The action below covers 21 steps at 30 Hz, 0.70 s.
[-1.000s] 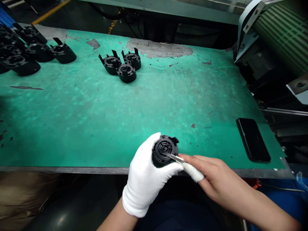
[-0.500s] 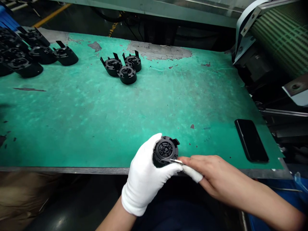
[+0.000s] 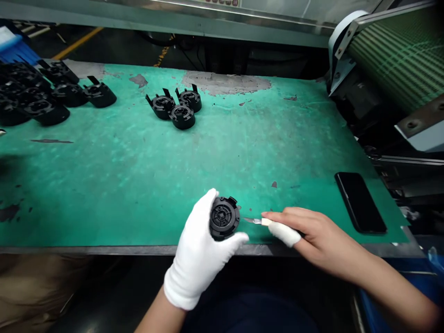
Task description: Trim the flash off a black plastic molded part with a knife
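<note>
Black part [image 3: 224,216] — one held; one knife [image 3: 257,221]

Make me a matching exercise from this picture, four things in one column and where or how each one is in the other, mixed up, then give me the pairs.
Column one:
1. Left hand
2. Right hand
3. Phone
4. Three black parts

Column two:
A. Lying near the right end of the green table
B. Holding a knife
C. Clustered toward the far edge
D. White-gloved, gripping a round part

Pairs: 1-D, 2-B, 3-A, 4-C
</note>
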Motion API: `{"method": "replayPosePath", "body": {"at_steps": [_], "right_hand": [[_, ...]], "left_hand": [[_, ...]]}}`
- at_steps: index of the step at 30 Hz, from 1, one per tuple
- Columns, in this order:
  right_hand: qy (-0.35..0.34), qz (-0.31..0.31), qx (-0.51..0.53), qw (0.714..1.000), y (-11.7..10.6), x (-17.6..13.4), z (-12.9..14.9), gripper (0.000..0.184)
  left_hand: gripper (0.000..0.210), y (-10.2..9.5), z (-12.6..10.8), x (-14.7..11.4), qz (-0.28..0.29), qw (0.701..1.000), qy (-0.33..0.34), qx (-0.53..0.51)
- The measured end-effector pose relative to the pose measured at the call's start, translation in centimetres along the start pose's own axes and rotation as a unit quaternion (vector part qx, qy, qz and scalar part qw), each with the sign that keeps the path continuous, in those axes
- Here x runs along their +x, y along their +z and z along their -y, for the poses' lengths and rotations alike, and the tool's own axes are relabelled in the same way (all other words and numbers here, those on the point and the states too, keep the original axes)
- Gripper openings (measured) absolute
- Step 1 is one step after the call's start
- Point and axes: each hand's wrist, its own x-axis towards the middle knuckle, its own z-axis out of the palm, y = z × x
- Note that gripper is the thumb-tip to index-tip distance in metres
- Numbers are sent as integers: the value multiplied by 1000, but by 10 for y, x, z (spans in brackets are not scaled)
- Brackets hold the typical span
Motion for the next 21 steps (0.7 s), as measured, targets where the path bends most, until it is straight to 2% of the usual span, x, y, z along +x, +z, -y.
{"method": "replayPosePath", "body": {"at_steps": [3, 6, 9, 15, 21], "right_hand": [[-15, 24, -35, 999, -1, 14, -2, 41], [-47, 69, -61, 995, -6, 27, -2, 39], [-59, 88, -91, 990, -9, 35, -2, 39], [-39, 31, -176, 983, -4, 34, 1, 48], [-35, 21, -147, 988, 5, 26, 6, 50]], "left_hand": [[86, 8, -6, 0, 7, 1000, 22, 16], [85, 5, -6, 3, 38, 999, 39, 5], [83, 2, -4, 5, 42, 998, 45, 5], [81, 5, -4, 4, 30, 998, 50, 13], [81, 6, -2, 3, 19, 998, 56, 22]]}}
